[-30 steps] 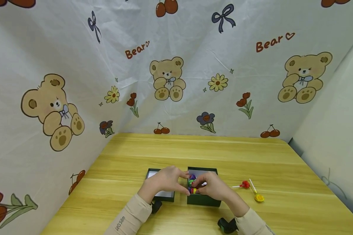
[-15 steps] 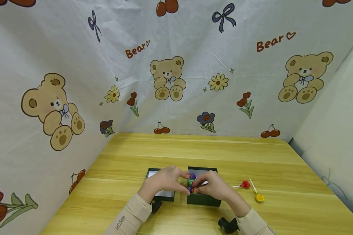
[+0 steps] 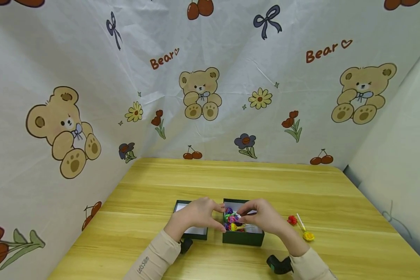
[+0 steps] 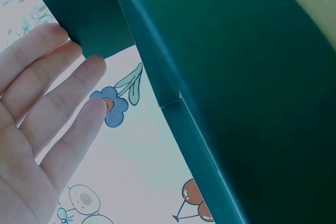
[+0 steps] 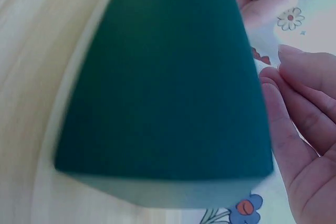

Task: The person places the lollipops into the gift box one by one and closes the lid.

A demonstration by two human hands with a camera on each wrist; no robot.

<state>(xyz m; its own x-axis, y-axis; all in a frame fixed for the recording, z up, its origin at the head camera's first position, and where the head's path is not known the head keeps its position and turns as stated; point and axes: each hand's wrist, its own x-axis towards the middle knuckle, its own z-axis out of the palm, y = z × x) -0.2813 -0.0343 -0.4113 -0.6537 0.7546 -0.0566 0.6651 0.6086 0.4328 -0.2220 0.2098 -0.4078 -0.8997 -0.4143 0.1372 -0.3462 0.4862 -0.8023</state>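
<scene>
In the head view a dark green open box stands on the table with several wrapped lollipops in its left part. My left hand is spread along the box's left side, thumb near the front corner, index finger near the back one. Its fingers look straight in the left wrist view, their tips close to a green wall. Over the box, my right hand has thumb and index fingertips at the lollipops. In the right wrist view these fingertips come close together beside the green box wall; I cannot tell whether they pinch a lollipop.
Left of the box lies a green-edged lid with a white inside, partly under my left arm. A red lollipop and a yellow lollipop lie on the table at the right. A bear-print cloth hangs behind.
My right hand has shifted to the right over the box, uncovering more lollipops and now covering the red lollipop's stick. The left hand has stayed in place.
</scene>
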